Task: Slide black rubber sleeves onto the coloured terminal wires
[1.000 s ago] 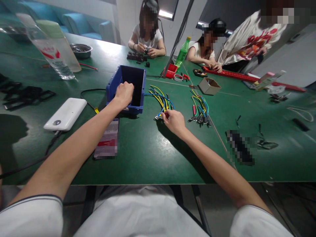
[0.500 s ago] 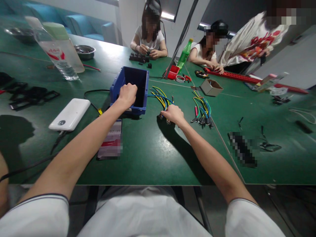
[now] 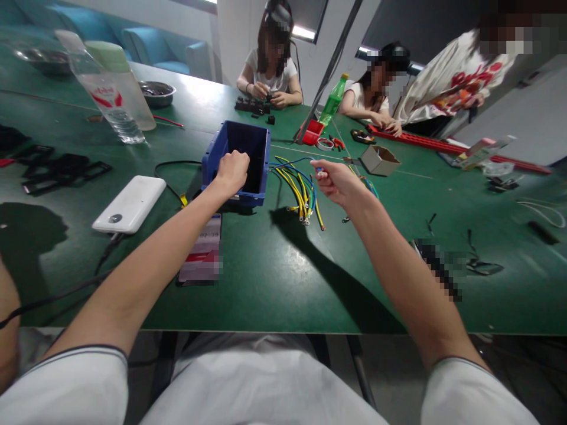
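My right hand [image 3: 339, 180] is raised above the table, its fingers pinching a blue wire [image 3: 296, 160] near the end with a metal ring terminal. That wire runs left towards the blue bin. Under and left of this hand lies a loose bunch of yellow, green and blue wires [image 3: 301, 192], with ring terminals at their near ends. My left hand [image 3: 233, 171] is closed at the near side of the blue bin [image 3: 266, 162]; its fingertips are hidden, so what they grip does not show. A second wire bunch [image 3: 372, 188] is partly covered by my right hand.
A phone [image 3: 201, 260] and a white power bank [image 3: 129, 203] lie to the left. Beyond stand a water bottle [image 3: 110, 103] and a green bottle [image 3: 334, 100]. A small cardboard box [image 3: 380, 160] sits at right. Several people work across the table.
My right hand has lifted from the wire bunch and moved right and away from me, drawing a blue wire with it. My left hand stays at the bin.
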A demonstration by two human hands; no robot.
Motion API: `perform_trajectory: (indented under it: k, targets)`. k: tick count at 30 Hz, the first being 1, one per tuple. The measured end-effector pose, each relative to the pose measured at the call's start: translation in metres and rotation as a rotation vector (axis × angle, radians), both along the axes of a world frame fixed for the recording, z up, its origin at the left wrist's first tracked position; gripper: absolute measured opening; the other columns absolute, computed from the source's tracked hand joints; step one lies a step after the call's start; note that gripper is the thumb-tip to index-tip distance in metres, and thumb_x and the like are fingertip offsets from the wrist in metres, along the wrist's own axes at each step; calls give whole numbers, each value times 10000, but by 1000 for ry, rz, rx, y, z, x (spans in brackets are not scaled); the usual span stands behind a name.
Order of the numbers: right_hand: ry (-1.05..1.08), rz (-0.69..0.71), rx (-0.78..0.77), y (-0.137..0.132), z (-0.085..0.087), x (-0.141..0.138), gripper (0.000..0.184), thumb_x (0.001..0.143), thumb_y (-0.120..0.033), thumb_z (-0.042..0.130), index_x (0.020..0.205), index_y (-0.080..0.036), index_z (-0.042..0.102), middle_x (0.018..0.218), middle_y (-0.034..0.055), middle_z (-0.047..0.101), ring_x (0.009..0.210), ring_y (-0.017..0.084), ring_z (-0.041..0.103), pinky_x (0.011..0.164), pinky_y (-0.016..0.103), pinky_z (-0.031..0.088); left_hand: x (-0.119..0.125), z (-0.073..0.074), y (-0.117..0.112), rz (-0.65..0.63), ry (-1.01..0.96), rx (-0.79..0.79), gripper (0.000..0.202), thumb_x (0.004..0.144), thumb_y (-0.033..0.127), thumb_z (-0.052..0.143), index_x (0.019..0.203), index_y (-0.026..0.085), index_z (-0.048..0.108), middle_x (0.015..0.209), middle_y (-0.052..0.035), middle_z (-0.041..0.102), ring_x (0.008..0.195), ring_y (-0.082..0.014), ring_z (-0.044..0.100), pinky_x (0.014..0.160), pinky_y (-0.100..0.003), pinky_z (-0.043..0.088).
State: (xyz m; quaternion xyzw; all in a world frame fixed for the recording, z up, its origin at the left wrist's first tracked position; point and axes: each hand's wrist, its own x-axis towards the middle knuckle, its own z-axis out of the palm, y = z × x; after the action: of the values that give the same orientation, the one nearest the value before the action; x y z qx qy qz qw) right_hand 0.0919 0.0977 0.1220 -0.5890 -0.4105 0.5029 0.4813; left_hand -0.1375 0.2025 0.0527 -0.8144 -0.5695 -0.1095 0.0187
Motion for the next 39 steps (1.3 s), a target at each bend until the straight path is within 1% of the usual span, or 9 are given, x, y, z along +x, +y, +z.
perform_trajectory:
  k: [4, 7, 10, 14, 19, 26, 29, 33, 39]
  targets:
    - [25, 72, 85, -12, 28, 10, 241, 792, -227, 680, 634, -169, 507, 472, -64, 415, 329, 6, 258, 279, 132, 123, -1, 0, -1, -9, -3, 1, 390, 889, 192, 398, 1144, 10, 631, 1146, -259, 622, 1105, -361, 584, 962, -445, 445]
    - [-7, 65, 152, -33, 27, 19, 266, 761, -325, 748, 669, -161, 559, 491, -58, 454, 329, 1, 280, 283, 135, 146, 0, 0, -1, -10, -24, -8, 405, 897, 160, 349, 1158, 14, 622, 1176, -247, 609, 1122, -344, 573, 976, -422, 435]
    - [59, 23, 224, -60, 1, 23, 320, 734, -417, 773, 730, -174, 563, 551, -52, 530, 349, 3, 317, 303, 129, 211, 0, 2, -3, -12, -48, -20, 412, 896, 129, 329, 1169, 13, 615, 1199, -238, 594, 1149, -326, 550, 995, -400, 416]
    - [189, 32, 70, -90, -47, 23, 389, 694, -438, 802, 818, -202, 519, 623, -63, 585, 379, 15, 385, 328, 121, 268, -2, 6, -8, -6, -109, -11, 413, 922, 123, 297, 1189, 31, 598, 1251, -220, 560, 1195, -306, 499, 1027, -391, 377]
    - [249, -27, 134, -100, -85, 20, 423, 715, -473, 775, 884, -233, 471, 680, -64, 612, 458, 42, 489, 395, 133, 377, -2, 16, -25, 20, -232, 109, 404, 959, 134, 250, 1204, 117, 571, 1235, -158, 567, 1179, -260, 500, 1005, -335, 381]
    - [170, -58, 287, -102, -114, 9, 387, 769, -462, 721, 909, -251, 429, 737, -64, 653, 513, 86, 587, 496, 214, 493, 5, 33, -94, -49, -592, 256, 244, 960, 204, 395, 1060, 145, 610, 1099, -103, 632, 1045, -216, 572, 958, -320, 427]
    - [121, -62, 307, -107, -115, 1, 371, 782, -450, 713, 883, -240, 425, 730, -53, 668, 519, 96, 614, 520, 230, 517, 12, 29, -141, -132, -815, 34, 237, 942, 322, 477, 1012, 156, 631, 959, -63, 666, 839, -170, 609, 776, -270, 485]
    - [63, -58, 345, -112, -113, -10, 330, 812, -441, 686, 862, -233, 435, 732, -33, 687, 549, 111, 640, 559, 253, 543, 23, 7, -193, -210, -1059, -491, 281, 909, 429, 524, 965, 185, 652, 827, -28, 663, 681, -135, 590, 621, -234, 471]
    - [-44, -79, 467, -118, -115, -10, 181, 882, -355, 627, 880, -232, 494, 844, -15, 670, 631, 110, 665, 629, 270, 572, 26, -23, -215, -203, -1115, -879, 314, 928, 386, 498, 1143, 201, 631, 993, -68, 644, 775, -139, 611, 649, -240, 504]
